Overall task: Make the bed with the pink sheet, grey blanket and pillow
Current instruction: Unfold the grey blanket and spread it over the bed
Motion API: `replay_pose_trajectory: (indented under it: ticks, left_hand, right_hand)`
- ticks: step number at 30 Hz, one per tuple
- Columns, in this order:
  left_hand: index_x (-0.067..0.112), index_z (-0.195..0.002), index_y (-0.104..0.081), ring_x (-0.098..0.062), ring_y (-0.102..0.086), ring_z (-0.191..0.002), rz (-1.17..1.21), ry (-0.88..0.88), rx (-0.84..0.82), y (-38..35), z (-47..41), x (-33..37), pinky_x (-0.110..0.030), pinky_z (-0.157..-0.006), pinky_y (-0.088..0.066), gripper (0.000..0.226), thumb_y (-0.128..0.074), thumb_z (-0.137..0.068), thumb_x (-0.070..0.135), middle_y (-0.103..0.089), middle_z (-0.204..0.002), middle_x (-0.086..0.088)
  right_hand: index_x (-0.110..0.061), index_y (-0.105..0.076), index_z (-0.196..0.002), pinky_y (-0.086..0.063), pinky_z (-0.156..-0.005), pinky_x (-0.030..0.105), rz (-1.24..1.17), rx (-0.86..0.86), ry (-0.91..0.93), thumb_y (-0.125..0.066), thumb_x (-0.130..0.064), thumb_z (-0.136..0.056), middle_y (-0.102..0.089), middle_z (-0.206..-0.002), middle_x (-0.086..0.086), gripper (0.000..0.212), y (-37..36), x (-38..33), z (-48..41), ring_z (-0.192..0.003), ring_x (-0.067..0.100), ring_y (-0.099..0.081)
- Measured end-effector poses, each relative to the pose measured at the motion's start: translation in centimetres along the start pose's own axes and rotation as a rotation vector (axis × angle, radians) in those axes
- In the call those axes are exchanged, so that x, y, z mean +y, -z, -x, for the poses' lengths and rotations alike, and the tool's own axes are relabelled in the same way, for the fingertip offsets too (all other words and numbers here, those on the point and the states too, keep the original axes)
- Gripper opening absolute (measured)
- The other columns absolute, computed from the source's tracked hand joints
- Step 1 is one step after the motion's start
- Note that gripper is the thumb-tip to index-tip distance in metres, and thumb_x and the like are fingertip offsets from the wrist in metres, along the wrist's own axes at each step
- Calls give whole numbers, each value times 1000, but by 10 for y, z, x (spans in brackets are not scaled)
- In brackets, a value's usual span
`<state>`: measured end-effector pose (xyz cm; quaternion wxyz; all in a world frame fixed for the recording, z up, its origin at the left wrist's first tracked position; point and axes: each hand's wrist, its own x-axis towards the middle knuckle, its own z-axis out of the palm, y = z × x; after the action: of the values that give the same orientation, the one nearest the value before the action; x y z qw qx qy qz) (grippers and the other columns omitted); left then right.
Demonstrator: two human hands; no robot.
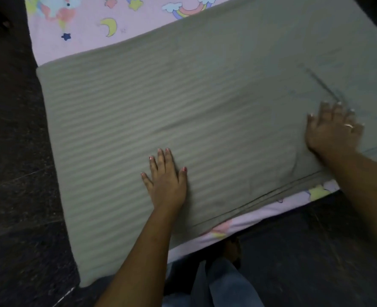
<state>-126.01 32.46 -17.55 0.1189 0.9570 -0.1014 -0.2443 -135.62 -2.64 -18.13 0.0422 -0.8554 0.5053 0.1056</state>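
Nearest the viewer, a strip of pink sheet (pixel 245 227) printed with stars and clouds shows along the near edge of the bed, hanging toward the dark floor (pixel 15 173); a blue-clad leg (pixel 223 282) stands just below it. On the sheet lies the grey blanket (pixel 183 103), faintly striped, smooth over most of its area, its hem running along the near edge and its left side dropping over the left edge of the bed. The left hand (pixel 166 177) rests flat and open, palm down, near the near edge; the right hand (pixel 334 127), also open with fingers spread and a ring (pixel 349 125) visible, presses farther right, blurred, beside a diagonal crease (pixel 320 83). Risk: a sideways sweep may drag the blanket askew, baring more sheet at the near right corner, or push the crease onward instead of flattening it. Beyond the blanket's far edge, bare sheet occupies the far left corner. No pillow is in view.
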Motion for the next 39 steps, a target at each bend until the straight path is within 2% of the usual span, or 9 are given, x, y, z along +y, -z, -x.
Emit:
replay_pose_trajectory:
  ticks: [3,6,11,17,21,23,27,30,39]
  left_hand:
    - [26,-151,3,-22,13,-145,-16,-48,-32,-13,0,37,-50,-114,8,61,-26,-100,43,8,-159,3]
    - [27,-151,-2,-21,13,-146,-27,-121,-62,-22,-1,60,-48,-114,8,58,-28,-101,38,8,-159,4]
    - [24,-151,-6,-17,4,-147,-81,-155,31,-38,17,59,-45,-116,2,62,-7,-92,44,-2,-160,5]
    - [23,-151,-14,-23,-5,-147,-103,-222,33,-52,37,82,-49,-115,-4,70,-4,-90,54,-11,-159,1]
    - [19,-150,-19,-26,-13,-145,-112,-326,-3,-59,36,104,-50,-114,-7,68,-13,-92,54,-17,-157,-2]
    - [20,-151,-13,-25,-8,-146,-119,-361,-18,-60,34,112,-48,-114,-2,68,-9,-91,54,-12,-159,0]
    - [23,-151,-5,-16,10,-146,-107,-431,-123,-58,24,116,-42,-115,7,77,6,-82,54,6,-159,5]
    - [22,-151,-2,-8,14,-142,-101,-486,-149,-51,19,109,-38,-116,5,77,7,-81,53,6,-159,7]
    - [28,-150,5,-16,9,-146,-144,-553,-252,-35,2,126,-43,-116,0,69,-6,-87,55,7,-159,6]
  right_hand:
    - [-7,-35,-144,-25,-110,55,-83,111,121,-26,-42,-94,-33,-148,23,61,3,-37,18,-136,41,-31]
    - [-9,-53,-133,-41,-101,51,-184,192,516,-36,-35,-91,-54,-133,18,52,-18,-110,89,-122,37,-51]
    - [-29,-51,-136,-31,-108,44,-147,-53,809,-30,-46,-94,-49,-142,-2,50,-40,-107,139,-132,21,-44]
    - [-25,-37,-144,-30,-105,52,53,77,277,-26,-45,-92,-38,-149,9,57,-10,55,13,-133,33,-37]
    - [-17,-25,-149,-12,-114,55,0,55,-75,-18,-43,-98,-20,-156,13,58,11,85,-13,-143,34,-16]
    - [-11,-34,-144,-20,-111,52,-44,144,42,-20,-41,-95,-31,-151,18,59,10,46,6,-139,35,-26]
    - [-15,-47,-139,-34,-105,49,-66,88,640,-27,-38,-94,-47,-143,12,54,-21,-50,89,-131,32,-45]
    - [-27,-43,-141,-31,-107,47,-53,-51,731,-29,-42,-95,-44,-147,0,51,-24,-41,98,-134,23,-42]
    - [-20,-21,-151,-14,-113,56,38,1,-215,-19,-47,-99,-21,-156,12,59,26,122,-21,-142,35,-18]
